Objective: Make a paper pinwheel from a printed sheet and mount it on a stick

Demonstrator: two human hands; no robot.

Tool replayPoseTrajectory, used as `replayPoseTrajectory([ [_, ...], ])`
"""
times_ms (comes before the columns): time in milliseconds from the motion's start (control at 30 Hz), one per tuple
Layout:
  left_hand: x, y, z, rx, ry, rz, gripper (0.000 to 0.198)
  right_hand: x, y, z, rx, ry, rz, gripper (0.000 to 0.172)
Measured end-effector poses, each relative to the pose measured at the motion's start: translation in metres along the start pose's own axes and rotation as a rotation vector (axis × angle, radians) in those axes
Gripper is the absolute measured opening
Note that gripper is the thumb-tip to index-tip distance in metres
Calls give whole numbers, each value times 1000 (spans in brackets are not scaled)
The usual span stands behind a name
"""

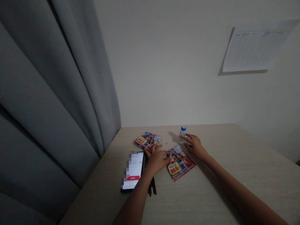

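Observation:
A small white bottle with a blue cap stands upright toward the back of the table. At its right side is my right hand, fingers stretched out and apart; the fingertips overlap the bottle, and whether they press on it I cannot tell. My left hand is spread low over the table between two colourful printed leaflets. Its thumb reaches the left edge of the near leaflet, and its fingertips are by the lower edge of the far leaflet. Partly under my left hand and forearm lie thin dark sticks.
A phone with a lit screen lies left of my left forearm. Tiny bits are scattered beside the bottle. A grey curtain hangs on the left, and a white wall with a printed sheet stands behind the table.

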State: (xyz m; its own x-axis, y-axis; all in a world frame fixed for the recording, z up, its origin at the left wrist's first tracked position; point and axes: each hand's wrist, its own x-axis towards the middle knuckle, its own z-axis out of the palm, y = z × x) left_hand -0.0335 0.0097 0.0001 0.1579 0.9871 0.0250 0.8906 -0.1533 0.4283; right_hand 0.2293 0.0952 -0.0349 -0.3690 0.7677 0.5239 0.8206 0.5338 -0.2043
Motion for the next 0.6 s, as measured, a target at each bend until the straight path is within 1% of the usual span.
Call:
replayPoseTrajectory([
  [133,-1,1,-3,13,-26,-11,38,0,1,4,-14,13,3,45],
  [433,-1,1,-3,12,-31,-17,38,2,2,11,-18,18,-11,54],
  [600,-2,1,-4,19,-41,-18,40,3,1,5,7,77,-20,53],
])
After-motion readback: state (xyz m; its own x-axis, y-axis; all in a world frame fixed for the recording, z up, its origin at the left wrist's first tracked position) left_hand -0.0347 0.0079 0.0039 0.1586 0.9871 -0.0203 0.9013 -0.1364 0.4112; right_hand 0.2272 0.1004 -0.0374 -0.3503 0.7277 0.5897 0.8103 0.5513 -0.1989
